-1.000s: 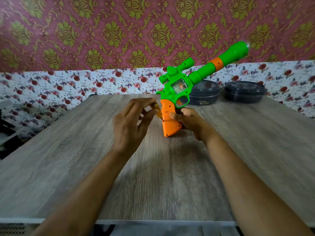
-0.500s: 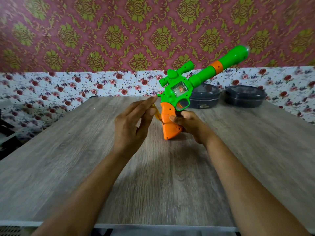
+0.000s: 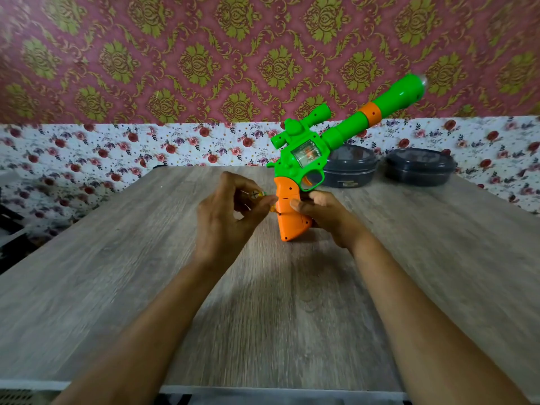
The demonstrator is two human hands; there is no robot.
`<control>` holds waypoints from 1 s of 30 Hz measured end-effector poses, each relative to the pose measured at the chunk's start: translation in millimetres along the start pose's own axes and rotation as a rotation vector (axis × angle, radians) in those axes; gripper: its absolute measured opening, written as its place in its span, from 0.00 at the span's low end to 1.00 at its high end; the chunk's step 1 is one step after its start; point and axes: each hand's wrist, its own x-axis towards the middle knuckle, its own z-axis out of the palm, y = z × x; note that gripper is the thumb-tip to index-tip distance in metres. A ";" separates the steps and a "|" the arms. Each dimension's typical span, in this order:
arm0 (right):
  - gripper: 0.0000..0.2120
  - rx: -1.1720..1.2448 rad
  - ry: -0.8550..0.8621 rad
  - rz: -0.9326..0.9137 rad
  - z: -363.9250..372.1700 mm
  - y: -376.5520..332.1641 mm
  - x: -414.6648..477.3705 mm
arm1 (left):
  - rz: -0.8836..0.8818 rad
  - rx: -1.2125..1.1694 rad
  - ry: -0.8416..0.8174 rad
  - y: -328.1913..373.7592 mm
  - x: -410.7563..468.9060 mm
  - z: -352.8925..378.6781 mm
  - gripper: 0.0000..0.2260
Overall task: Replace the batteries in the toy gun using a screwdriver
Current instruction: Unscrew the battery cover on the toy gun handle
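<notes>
A green toy gun (image 3: 304, 154) with an orange grip (image 3: 289, 211) stands butt-down on the wooden table (image 3: 117, 273), its barrel slanting up to the right. My right hand (image 3: 321, 213) wraps the grip from the right side. My left hand (image 3: 228, 217) holds a short yellow-handled screwdriver (image 3: 257, 195) between thumb and fingers, its tip pressed against the left side of the grip. Most of the screwdriver is hidden by my fingers.
Two dark round lidded containers (image 3: 350, 166) (image 3: 419, 166) sit at the table's far right, behind the gun. A floral wall runs behind the table. The table's near edge (image 3: 263, 388) is at the bottom.
The gun has tilted slightly more upright. My left fingers have shifted around the screwdriver, whose end cap now shows. My right hand has kept its hold on the grip.
</notes>
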 end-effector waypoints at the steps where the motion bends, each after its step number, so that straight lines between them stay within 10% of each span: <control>1: 0.14 -0.007 -0.001 0.001 -0.5 1.1 0.9 | 0.007 0.006 -0.003 0.0 -0.1 0.0 0.12; 30: 0.15 0.002 0.022 0.028 -1.1 3.5 2.8 | 0.083 0.014 -0.080 -2.2 -0.4 -0.9 0.11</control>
